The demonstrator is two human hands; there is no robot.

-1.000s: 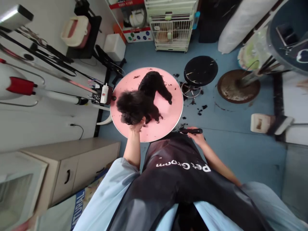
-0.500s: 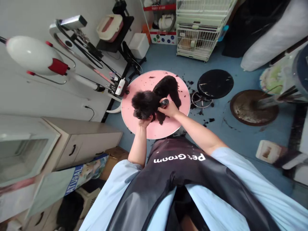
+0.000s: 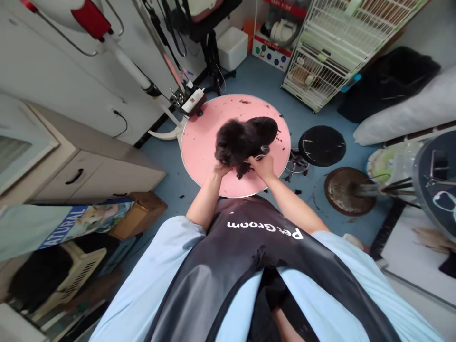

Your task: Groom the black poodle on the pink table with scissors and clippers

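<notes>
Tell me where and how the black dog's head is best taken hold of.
Probably by its underside, cupped from the person's side: the fluffy, rounded head is raised above the pink table, its lower edge at the left hand.

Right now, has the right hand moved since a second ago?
Yes: judged against the pink table, the right hand has moved inward from outside its rim to the dog.

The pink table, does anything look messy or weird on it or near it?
Yes. Dark tufts that look like loose fur lie scattered on the pink table around the black dog, with more on the blue floor near the stool. The stool's seat also has pale marks, maybe scratches.
</notes>
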